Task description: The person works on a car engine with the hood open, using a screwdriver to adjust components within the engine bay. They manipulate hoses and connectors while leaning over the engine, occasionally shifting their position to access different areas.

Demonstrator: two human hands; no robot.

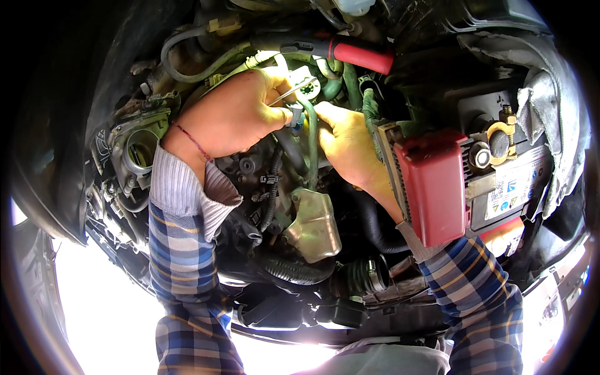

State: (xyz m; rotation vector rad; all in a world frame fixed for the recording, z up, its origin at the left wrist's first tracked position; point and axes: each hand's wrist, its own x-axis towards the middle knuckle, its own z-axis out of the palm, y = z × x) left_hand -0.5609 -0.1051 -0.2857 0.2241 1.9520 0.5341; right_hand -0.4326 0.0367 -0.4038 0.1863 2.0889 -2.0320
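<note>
My left hand [240,112] reaches into the engine bay with its fingers closed on a thin metal rod-like tool [295,90]. The tool slants up to the right, in front of a round pale-green fitting [309,87]. Below my left thumb and fingertips sits a small grey-blue connector [295,115]. Beside it a greenish hose [313,147] runs down toward a metal bracket [314,226]. On the hose's right side is my right hand [353,147], its fingers curled in toward the connector. What those fingertips hold is hidden.
A red and black work light [359,55] lies across the top and lights the spot. At the right stands a battery with a red cover [434,187] and a brass-coloured terminal clamp [502,140]. A throttle body [141,150] is at the left, a ribbed air duct [361,278] below.
</note>
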